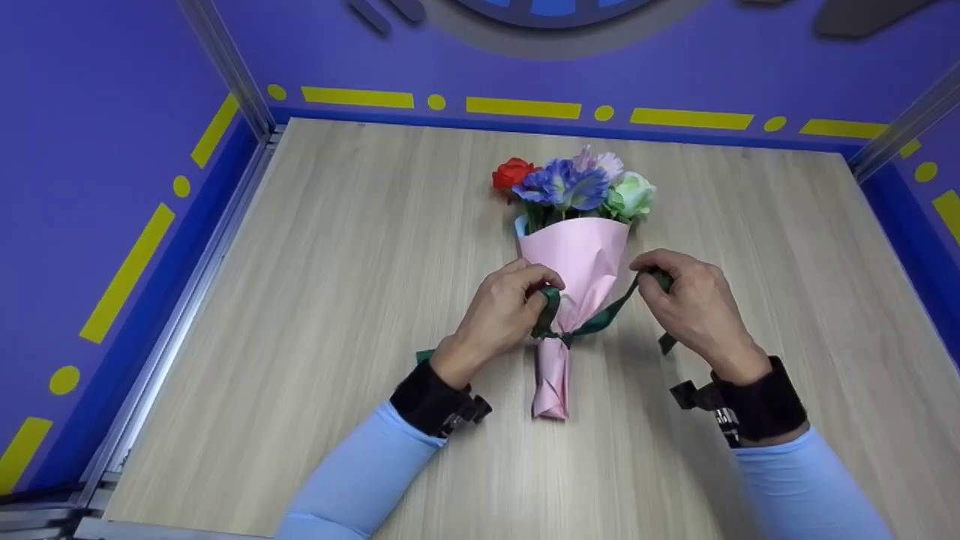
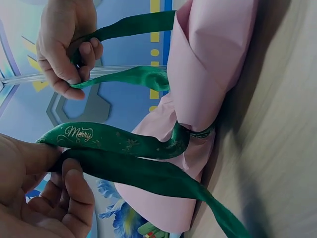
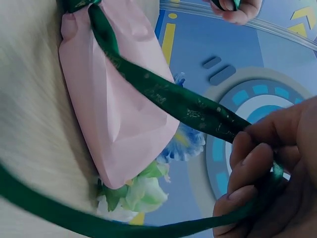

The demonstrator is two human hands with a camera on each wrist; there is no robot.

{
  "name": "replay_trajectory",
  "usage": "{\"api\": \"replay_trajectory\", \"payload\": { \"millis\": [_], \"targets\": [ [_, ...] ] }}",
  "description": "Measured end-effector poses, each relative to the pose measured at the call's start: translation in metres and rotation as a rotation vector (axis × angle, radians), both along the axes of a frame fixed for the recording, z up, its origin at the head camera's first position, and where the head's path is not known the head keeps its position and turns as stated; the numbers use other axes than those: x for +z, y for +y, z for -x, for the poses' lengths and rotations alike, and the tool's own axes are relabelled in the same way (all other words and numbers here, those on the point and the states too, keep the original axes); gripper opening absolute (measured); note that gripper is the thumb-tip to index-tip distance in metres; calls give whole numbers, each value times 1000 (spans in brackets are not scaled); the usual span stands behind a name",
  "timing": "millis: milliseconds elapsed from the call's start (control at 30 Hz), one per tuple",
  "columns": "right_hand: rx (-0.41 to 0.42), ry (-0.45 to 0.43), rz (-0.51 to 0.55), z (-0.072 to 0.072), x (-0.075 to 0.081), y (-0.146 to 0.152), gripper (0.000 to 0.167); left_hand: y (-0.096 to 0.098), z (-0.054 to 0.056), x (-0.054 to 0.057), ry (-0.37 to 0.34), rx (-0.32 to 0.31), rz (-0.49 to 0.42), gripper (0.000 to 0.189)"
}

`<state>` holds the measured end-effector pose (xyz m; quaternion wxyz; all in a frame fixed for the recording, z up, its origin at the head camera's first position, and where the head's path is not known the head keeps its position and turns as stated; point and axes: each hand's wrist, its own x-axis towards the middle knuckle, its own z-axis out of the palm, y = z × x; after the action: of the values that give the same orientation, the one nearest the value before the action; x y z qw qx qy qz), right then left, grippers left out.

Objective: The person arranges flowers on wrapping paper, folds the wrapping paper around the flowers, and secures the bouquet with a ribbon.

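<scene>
A bouquet wrapped in pink paper [image 1: 574, 255] lies on the table, its red, blue, pale pink and light green flowers [image 1: 566, 184] pointing away from me. Round the narrow neck of the wrap runs a dark green ribbon [image 1: 600, 321] with printed lettering, "Merry" readable in the left wrist view. My left hand [image 1: 502, 307] pinches one end of it just left of the neck. Out to the right, my right hand [image 1: 694, 300] grips the other end between thumb and curled fingers. Loose tails of ribbon hang past both hands.
The wooden table [image 1: 337, 247] is bounded by blue panels [image 1: 97, 187] with yellow marks at the back and sides. Metal frame posts [image 1: 232, 67] stand at the corners. Each wrist wears a black strap [image 1: 761, 401] with a small camera.
</scene>
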<state>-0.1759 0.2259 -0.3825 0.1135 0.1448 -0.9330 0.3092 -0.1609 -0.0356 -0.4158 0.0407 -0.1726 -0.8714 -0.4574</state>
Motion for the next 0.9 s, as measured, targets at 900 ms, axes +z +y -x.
{"api": "replay_trajectory", "payload": {
  "millis": [900],
  "targets": [
    [439,70,-236,55,34,-100,45,4,-2,3,-2,-126,70,18]
  ]
}}
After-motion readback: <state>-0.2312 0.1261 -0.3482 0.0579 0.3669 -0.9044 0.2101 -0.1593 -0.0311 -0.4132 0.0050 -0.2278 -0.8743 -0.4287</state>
